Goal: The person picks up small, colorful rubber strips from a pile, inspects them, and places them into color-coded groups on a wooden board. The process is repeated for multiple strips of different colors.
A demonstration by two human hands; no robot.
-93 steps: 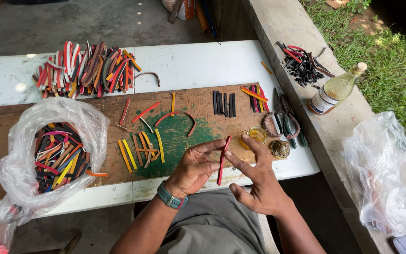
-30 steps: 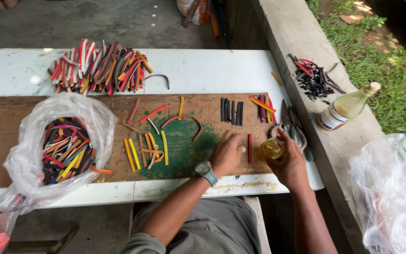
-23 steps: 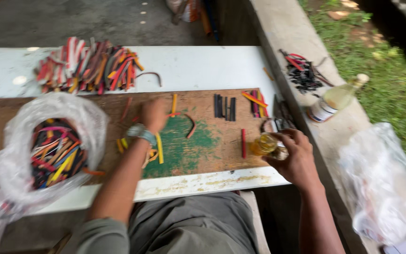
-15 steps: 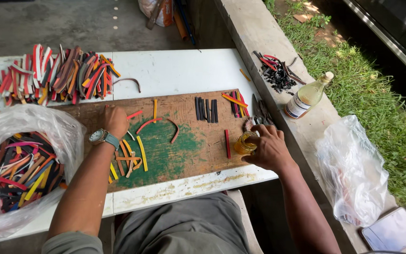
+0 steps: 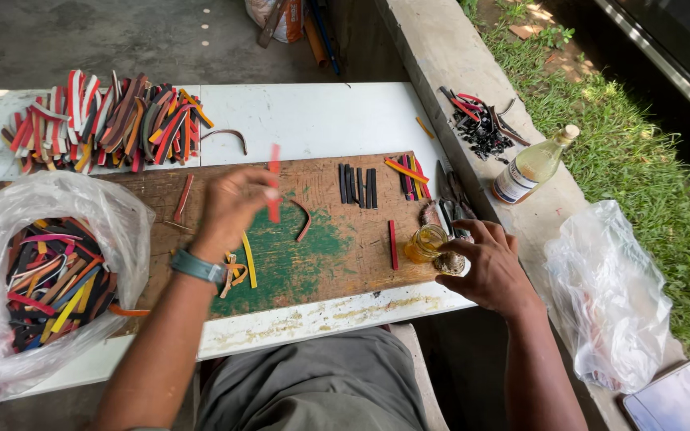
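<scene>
- The step in hand looks like picking: the left hand (image 5: 233,209) pinches a red strip (image 5: 274,185) upright above the wooden board (image 5: 329,263) on the bench (image 5: 313,120).
- The right hand (image 5: 489,267) curls, grasping a small amber jar (image 5: 426,243) at the board's right end.
- Next likely calls for bringing strip and jar together (a guess).
- The strip is short, flat, slightly blurred.

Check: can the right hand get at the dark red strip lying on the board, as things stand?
Probably yes. The right hand rests at the small amber jar, and the dark red strip lies flat just beyond it, uncovered. Only the jar stands between them.
</scene>
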